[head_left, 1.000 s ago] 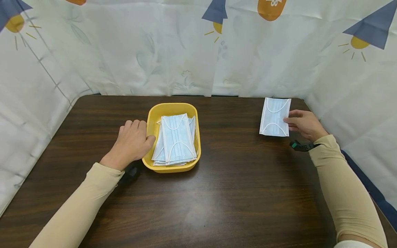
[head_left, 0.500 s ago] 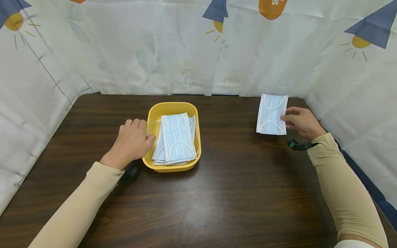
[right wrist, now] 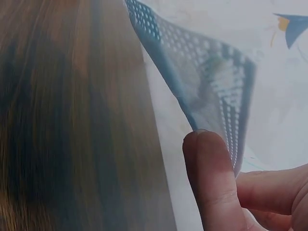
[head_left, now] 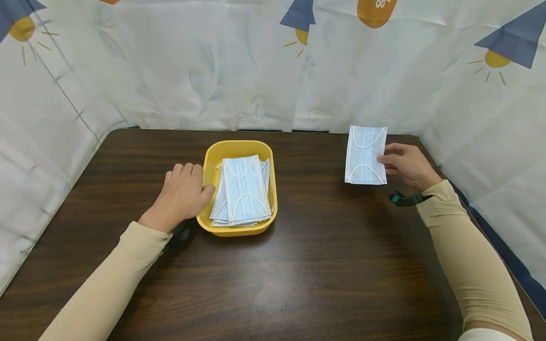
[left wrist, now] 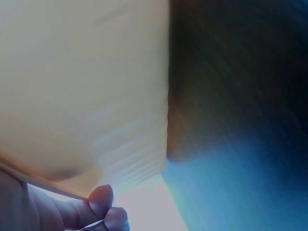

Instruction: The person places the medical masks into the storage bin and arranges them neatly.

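Observation:
My right hand pinches a light blue face mask by its right edge, thumb in front. The mask is held upright over the far right of the table, its white ear loops facing me. Close up in the right wrist view, the mask bends away from the thumb. At the left, my left hand grips the left rim of a yellow plastic basket. In the left wrist view its fingertips show at the rim of the basket wall. Several more face masks lie stacked inside the basket.
The dark wood table carries the basket left of its middle. A white printed curtain hangs behind the table's far edge and along both sides. A dark strap sits on the right wrist.
My right hand has moved left and slightly farther back with the face mask, away from the table's right corner. The left hand and the basket have stayed in place.

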Motion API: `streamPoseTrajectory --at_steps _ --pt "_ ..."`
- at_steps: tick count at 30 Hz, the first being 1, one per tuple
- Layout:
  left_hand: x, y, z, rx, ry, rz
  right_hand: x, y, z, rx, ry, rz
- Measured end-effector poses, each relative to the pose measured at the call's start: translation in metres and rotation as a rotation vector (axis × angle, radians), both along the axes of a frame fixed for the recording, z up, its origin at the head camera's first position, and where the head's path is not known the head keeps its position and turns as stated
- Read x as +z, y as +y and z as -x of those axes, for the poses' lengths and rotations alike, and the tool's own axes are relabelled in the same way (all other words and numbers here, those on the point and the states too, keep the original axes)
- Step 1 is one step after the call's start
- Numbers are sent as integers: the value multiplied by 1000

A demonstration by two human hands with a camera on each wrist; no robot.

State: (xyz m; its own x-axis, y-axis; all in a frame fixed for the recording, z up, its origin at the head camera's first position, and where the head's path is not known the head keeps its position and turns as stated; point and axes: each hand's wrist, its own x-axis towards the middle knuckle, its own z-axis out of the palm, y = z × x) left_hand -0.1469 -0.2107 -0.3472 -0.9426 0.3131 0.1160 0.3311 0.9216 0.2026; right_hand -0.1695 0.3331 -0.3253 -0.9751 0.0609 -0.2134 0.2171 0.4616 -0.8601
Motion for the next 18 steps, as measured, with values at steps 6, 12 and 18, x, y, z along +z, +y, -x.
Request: streamPoseTrajectory --at_steps 6,12,18 --pt "0 0 0 0 -3 -1 3 -10 -1 20 0 29" --pt "0 0 0 1 -7 4 2 -17 1 32 -1 29" --pt "0 0 1 2 -11 4 2 -27 1 41 3 39"
